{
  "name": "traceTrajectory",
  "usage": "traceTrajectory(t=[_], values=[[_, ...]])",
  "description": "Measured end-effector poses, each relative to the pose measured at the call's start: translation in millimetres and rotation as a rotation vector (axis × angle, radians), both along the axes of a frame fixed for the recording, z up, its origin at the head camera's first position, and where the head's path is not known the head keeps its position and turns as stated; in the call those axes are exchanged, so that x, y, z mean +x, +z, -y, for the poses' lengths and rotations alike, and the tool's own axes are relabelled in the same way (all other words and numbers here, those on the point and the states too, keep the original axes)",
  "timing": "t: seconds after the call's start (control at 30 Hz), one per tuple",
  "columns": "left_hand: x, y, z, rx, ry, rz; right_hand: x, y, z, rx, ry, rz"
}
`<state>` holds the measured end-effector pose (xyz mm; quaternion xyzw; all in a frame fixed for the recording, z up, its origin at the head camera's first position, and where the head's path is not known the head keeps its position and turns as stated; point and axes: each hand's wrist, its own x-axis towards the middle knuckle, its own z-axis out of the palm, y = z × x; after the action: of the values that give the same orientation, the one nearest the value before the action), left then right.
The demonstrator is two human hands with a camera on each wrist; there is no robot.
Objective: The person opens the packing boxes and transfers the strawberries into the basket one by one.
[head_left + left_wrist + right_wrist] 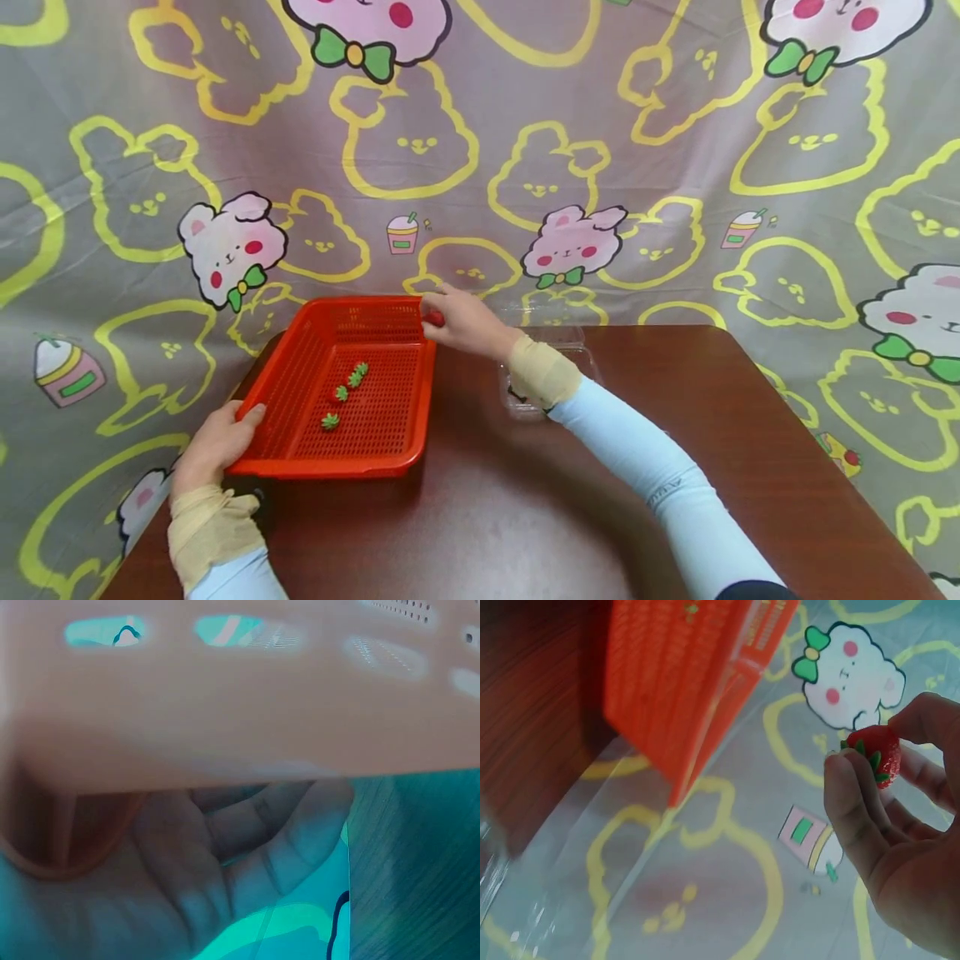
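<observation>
perforated plastic basket (390, 450), glossy wooden table (525, 517)

no readable txt or nos. anywhere; faint lettering on the right sleeve (663, 492) is too blurry.

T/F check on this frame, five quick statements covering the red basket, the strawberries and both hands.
1. The right hand pinches a small red strawberry with a green leafy cap. True.
2. The red perforated plastic basket holds no strawberries. False: three lie inside it, green caps showing.
3. The left hand grips the basket's near left corner. True.
4. The basket stands on a white table. False: it stands on a dark brown wooden table.
5. The clear plastic clamshell box sits left of the basket. False: it lies to the basket's right, behind the right wrist.
</observation>
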<state>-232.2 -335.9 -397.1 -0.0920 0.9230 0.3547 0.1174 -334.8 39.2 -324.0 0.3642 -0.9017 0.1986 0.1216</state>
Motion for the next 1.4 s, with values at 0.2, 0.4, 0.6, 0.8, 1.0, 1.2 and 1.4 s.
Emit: traceTrajectory(t=[0.2, 0.4, 0.6, 0.8, 1.0, 1.2, 1.4], values=[[0.9, -3.2, -1.8, -0.015, 0.01, 0.007, -9.0, -3.1, 32.6, -0.006, 0.062, 0.1], [-2.4, -1.3, -1.4, -0.011, 0.002, -0.004, -18.1, -3.9, 62.7, -0.011, 0.139, 0.183], [-2.3, 0.0, -1.9, -0.006, 0.007, 0.016, -21.1, -0.9, 93.3, -0.064, 0.173, 0.379], [-0.2, 1.0, -3.6, 0.009, 0.018, 0.009, -24.8, 0.1, 122.8, -0.043, 0.124, 0.488], [0.6, 0.0, 0.0, 0.002, 0.016, -0.002, -26.6, -7.8, 151.5, -0.038, 0.017, 0.626], [1.4, -1.4, 0.1, -0.001, 0.018, -0.003, -22.3, -24.2, 167.9, 0.099, -0.014, 0.743], [0.0, 1.2, -1.6, -0.011, 0.019, -0.006, -18.6, -38.8, 175.1, 0.26, -0.007, 0.735]])
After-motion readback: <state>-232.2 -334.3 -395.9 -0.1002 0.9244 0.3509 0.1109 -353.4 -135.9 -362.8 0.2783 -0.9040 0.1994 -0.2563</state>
